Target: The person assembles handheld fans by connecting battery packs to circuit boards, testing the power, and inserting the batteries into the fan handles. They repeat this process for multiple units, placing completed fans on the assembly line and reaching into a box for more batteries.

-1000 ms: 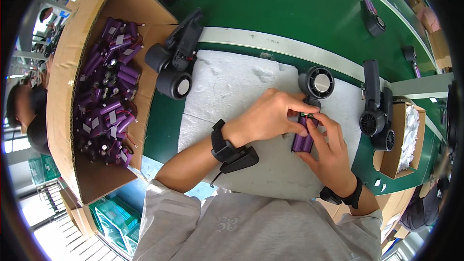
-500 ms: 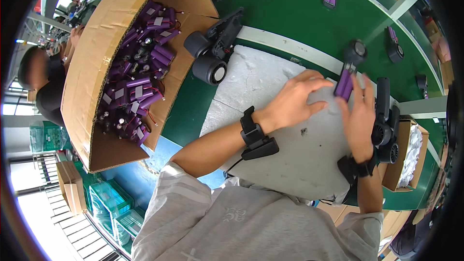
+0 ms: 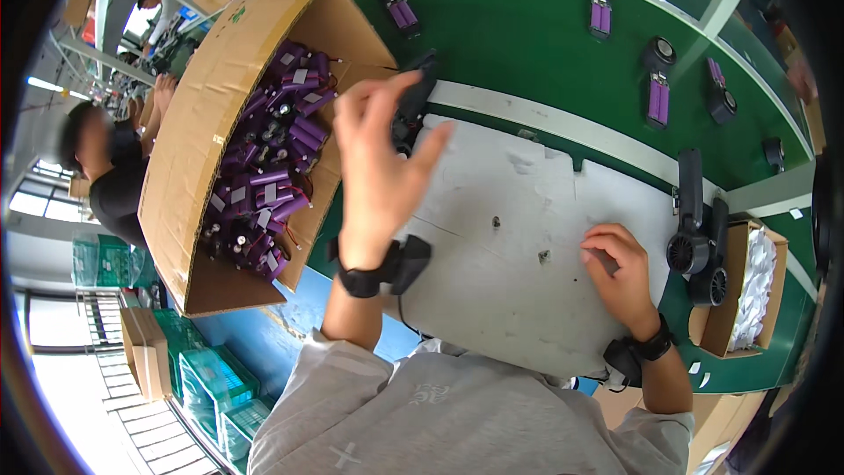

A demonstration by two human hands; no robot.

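Observation:
My left hand [image 3: 380,158] is raised over the left end of the white foam sheet [image 3: 492,273], its thumb and fingers apart and nothing between them. Behind it is a black housing part [image 3: 422,84], mostly hidden by the hand. At the sheet's right side my right hand [image 3: 622,274] hovers or rests with loosely curved fingers, a gap showing between thumb and forefinger, and holds nothing. A black round-headed unit with purple battery cells [image 3: 658,98] lies on the green surface [image 3: 519,44] beyond the sheet.
A large carton [image 3: 189,158] of purple battery packs [image 3: 264,176] leans open at the left. Black fan-like housings [image 3: 690,242] lie right of the sheet, beside a small box [image 3: 758,290] of white pieces. More battery units [image 3: 600,4] line the far side. A person [image 3: 114,176] sits left.
The battery unit between my hands now lies on the green surface farther away, let go. My left hand has swung left toward the black housing; my right hand has drawn back over the sheet.

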